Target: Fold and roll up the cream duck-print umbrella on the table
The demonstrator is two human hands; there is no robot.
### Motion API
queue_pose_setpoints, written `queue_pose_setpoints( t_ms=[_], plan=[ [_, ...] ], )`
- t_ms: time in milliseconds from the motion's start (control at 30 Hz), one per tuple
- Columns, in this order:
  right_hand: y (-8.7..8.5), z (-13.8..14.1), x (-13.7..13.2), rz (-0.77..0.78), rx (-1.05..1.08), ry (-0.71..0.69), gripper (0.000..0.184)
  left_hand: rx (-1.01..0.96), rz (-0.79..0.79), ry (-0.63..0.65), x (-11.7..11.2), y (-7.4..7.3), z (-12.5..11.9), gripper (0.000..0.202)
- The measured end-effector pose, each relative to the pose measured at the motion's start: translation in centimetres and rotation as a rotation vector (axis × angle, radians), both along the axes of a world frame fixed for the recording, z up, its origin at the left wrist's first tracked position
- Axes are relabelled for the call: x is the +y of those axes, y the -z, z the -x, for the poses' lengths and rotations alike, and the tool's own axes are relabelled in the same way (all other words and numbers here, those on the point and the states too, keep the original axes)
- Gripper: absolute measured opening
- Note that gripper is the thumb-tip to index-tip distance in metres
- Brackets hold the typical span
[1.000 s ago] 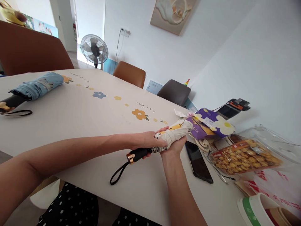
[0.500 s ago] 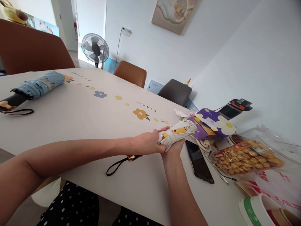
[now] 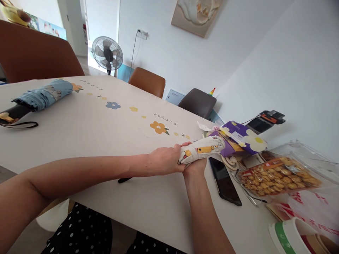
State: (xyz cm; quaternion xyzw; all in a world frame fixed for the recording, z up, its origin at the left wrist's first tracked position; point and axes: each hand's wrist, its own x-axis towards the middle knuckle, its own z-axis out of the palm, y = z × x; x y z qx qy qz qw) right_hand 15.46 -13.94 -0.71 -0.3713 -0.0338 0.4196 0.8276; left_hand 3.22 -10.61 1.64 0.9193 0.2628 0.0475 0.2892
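A folded white umbrella (image 3: 202, 150) with yellow cartoon figures is held above the table's near right part. My left hand (image 3: 169, 159) is closed on its handle end, fingers wrapped round the near part of the cloth. Beneath the folded canopy, my right hand (image 3: 195, 167) supports and grips it, its fingers mostly hidden by the cloth. The umbrella's handle is hidden behind my left forearm; only a bit of black strap (image 3: 125, 180) shows below. A folded light blue umbrella (image 3: 47, 94) with a black handle lies at the table's far left.
Right of my hands a black phone (image 3: 225, 181) lies on the white table (image 3: 87, 141). Beyond it stand a purple box (image 3: 237, 139), a clear container of snacks (image 3: 280, 176) and a white-green paper roll (image 3: 283, 234). Chairs (image 3: 147, 82) and a fan (image 3: 107, 53) stand behind.
The white umbrella has turned slightly in my hands, its tip shifting a little right. Its gold-trimmed handle end and strap loop have swung behind my left forearm.
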Motion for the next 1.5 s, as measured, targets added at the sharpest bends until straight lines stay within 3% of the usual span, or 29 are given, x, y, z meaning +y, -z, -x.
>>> queue_pose_setpoints(
  t_ms=[300, 567, 1000, 1500],
  plan=[
    [0.3, -0.1, 0.0, 0.001, -0.049, -0.016, 0.021, -0.007, -0.019, -0.006, -0.1, -0.2, 0.2, 0.05],
    [-0.5, 0.4, -0.1, 0.026, 0.073, 0.009, 0.019, 0.016, 0.064, 0.034, 0.5, 0.5, 0.2, 0.065],
    [-0.7, 0.5, -0.1, 0.05, 0.089, -0.02, 0.024, 0.01, 0.097, 0.034, 0.4, 0.0, 0.3, 0.06],
    [-0.7, 0.7, -0.1, 0.018, 0.113, -0.003, 0.017, 0.012, 0.098, 0.023, 0.3, -0.1, 0.3, 0.06]
  ],
)
